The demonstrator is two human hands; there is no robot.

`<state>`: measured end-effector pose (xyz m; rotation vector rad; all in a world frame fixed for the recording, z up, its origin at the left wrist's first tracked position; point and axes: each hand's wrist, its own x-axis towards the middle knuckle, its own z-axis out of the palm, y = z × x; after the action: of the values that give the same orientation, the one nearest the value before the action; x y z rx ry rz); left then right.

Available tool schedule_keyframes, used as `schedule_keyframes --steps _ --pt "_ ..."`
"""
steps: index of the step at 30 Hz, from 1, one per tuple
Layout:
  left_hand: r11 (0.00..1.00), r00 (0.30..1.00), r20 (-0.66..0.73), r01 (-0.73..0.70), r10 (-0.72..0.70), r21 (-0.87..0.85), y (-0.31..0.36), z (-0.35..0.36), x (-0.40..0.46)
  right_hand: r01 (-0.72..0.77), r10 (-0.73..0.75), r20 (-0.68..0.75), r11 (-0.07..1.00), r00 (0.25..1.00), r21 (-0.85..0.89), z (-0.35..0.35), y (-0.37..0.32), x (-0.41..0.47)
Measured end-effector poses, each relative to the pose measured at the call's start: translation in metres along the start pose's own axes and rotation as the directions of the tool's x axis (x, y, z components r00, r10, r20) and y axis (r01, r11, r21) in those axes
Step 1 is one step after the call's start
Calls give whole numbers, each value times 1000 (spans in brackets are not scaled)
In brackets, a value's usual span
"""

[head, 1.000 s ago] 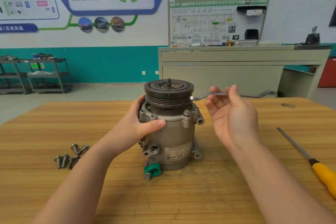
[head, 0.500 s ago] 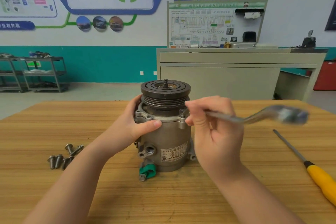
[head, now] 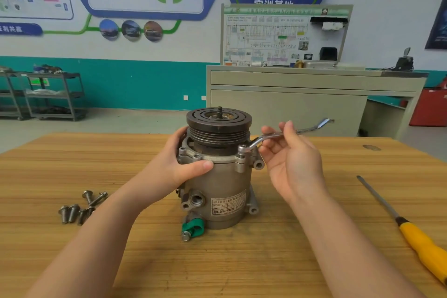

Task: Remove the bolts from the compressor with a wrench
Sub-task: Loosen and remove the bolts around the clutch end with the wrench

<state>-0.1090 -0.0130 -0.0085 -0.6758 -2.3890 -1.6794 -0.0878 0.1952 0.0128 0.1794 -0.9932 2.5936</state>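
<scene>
My left hand [head: 183,167] gripped the compressor [head: 217,176] to steady it; my right hand [head: 290,159] loosely pinched the wrench [head: 278,136], ring seated on the right bolt [head: 242,150].

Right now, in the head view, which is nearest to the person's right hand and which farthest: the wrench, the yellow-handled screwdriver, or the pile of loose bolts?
1. Wrench: held in the right hand, ring end on a compressor bolt.
2. Yellow-handled screwdriver: lying on the table to the hand's right.
3. Loose bolts: far left, beyond the compressor.
</scene>
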Motion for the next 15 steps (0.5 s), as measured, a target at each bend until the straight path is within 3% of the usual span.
schedule_keyframes --steps 2,4,6,8,12,15 --pt "1000 1000 1 1 -1 -3 0 1 0 61 -62 5 997 998 54 1 1 -3" --pt "1000 1000 4 7 -7 2 1 0 0 256 -256 14 964 967 -65 1 1 -10" --pt "1000 1000 7 14 -14 6 2 0 -1 485 -475 102 838 874 -250 0 3 -17" --pt "1000 1000 7 13 -13 5 2 0 -1 634 -596 221 702 772 -323 1 4 -26" --pt "999 1000 -7 15 -14 29 0 -1 -1 817 -673 465 452 575 -357 3 6 -38" --pt "1000 1000 -5 12 -12 20 0 -1 -1 915 -637 660 221 398 -338 -1 14 -40"
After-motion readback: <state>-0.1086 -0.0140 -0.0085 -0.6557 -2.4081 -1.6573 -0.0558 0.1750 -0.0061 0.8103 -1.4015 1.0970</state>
